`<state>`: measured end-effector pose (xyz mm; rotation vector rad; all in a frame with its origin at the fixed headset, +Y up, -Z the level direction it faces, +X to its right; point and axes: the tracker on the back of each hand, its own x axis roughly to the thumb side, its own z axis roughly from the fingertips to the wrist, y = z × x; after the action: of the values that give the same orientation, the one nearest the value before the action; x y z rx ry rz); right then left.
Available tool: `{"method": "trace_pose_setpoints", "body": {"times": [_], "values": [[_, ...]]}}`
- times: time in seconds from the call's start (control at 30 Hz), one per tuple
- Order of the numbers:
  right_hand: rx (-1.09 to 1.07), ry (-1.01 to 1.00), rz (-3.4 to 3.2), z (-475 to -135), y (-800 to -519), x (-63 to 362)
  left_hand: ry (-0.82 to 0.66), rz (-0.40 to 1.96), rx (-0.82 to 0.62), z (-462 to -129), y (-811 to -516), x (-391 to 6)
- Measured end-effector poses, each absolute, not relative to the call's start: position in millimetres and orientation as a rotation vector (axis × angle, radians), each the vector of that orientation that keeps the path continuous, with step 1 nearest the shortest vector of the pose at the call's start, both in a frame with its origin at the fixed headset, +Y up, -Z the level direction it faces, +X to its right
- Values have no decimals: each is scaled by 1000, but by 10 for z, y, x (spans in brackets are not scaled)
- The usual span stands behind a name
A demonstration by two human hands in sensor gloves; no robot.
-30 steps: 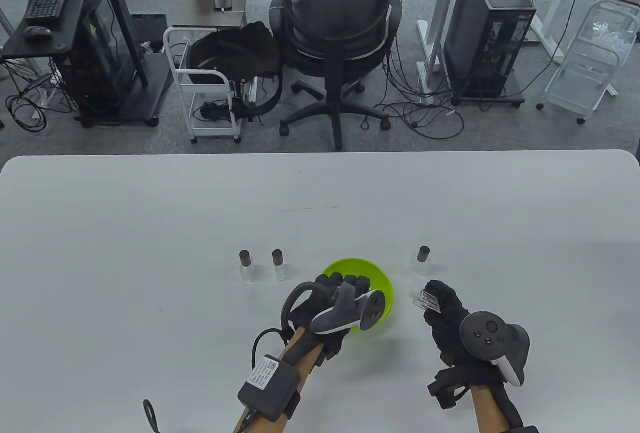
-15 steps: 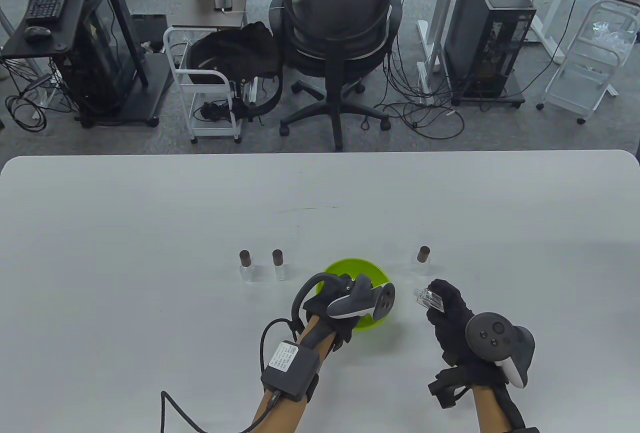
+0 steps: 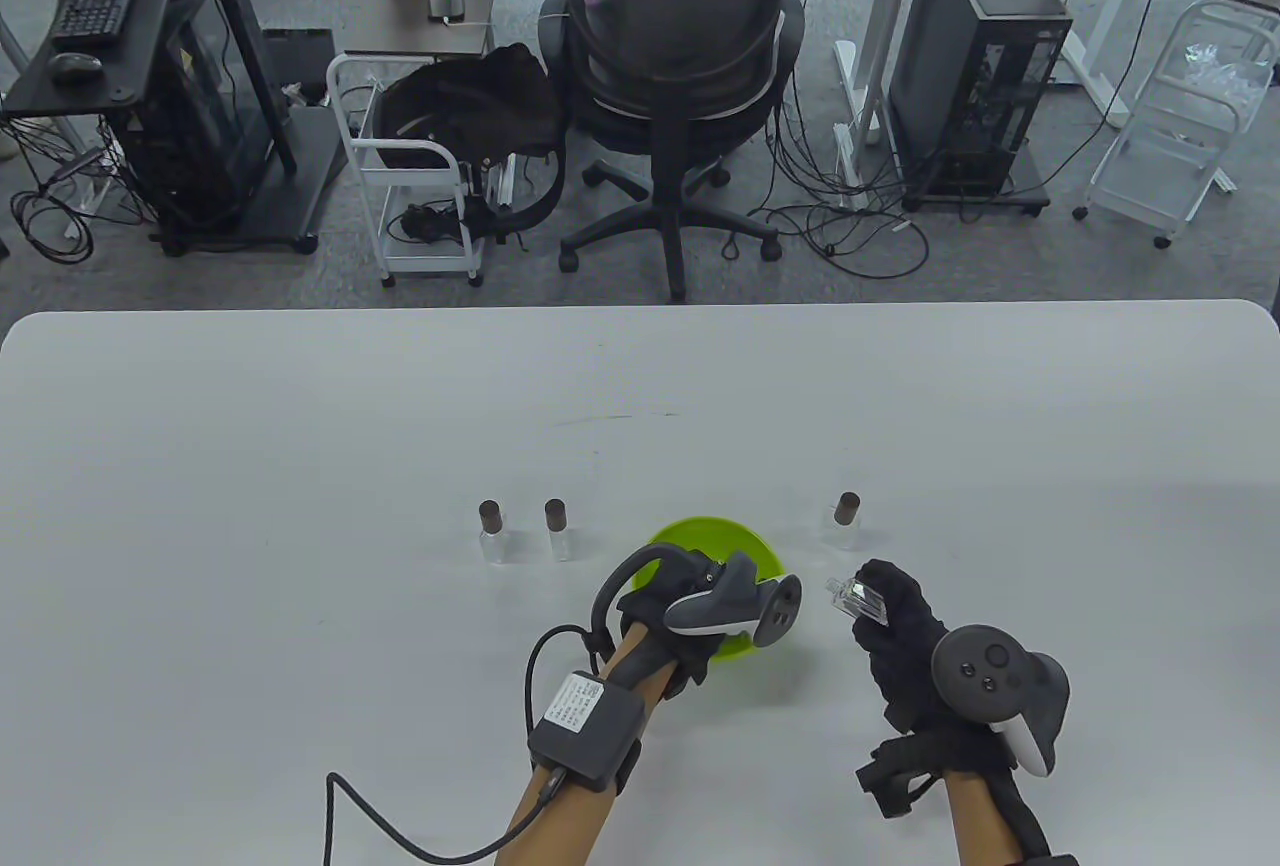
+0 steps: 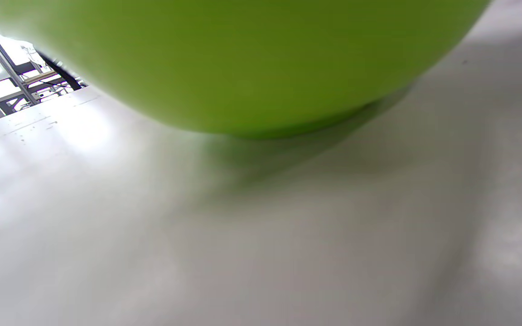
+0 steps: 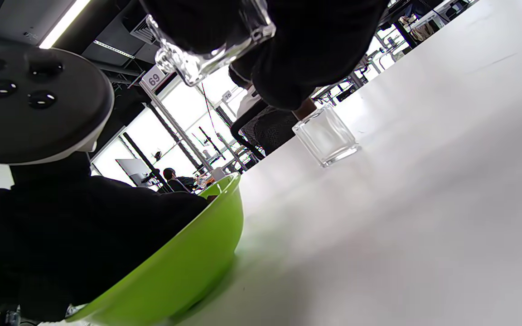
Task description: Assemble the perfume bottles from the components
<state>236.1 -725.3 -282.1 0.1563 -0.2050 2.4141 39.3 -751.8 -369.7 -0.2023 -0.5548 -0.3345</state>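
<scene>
The right hand (image 3: 900,641) is positioned in the lower right of the table view, raised above the white table (image 3: 300,426). An uncapped clear glass bottle (image 3: 858,599) is gripped between its curled fingers, neck pointing toward the frame's upper left; in the right wrist view the same bottle appears at the top edge, enclosed by the gloved fingers (image 5: 306,50).

The left hand (image 3: 680,606) is lowered into the green bowl (image 3: 745,538) at lower centre. Its fingers are hidden by the tracker and the bowl wall — whether anything is held cannot be told. Only the bowl's outer wall is shown in the left wrist view.

Two capped bottles (image 3: 523,531) are stood upright side by side just left of the bowl. A third capped bottle (image 3: 846,518) is stood upright to the bowl's right, near the right hand's fingertips.
</scene>
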Motion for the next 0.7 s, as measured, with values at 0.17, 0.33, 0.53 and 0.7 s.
{"method": "trace_pose_setpoints", "body": {"times": [0.17,0.33,0.53,0.7], "values": [[165,-190,2414,-2821,-7265,2347,-525,-277,-181,-3687,-7461,269],[180,-160,2401,-2820,-7284,2315,-517,-109,-108,-3602,-7232,81],[205,-126,2384,-2817,-7302,2244,-543,152,11,-3438,-6986,-131],[229,-82,2346,-2818,-7324,2185,-580,497,109,-3360,-6927,-310]]}}
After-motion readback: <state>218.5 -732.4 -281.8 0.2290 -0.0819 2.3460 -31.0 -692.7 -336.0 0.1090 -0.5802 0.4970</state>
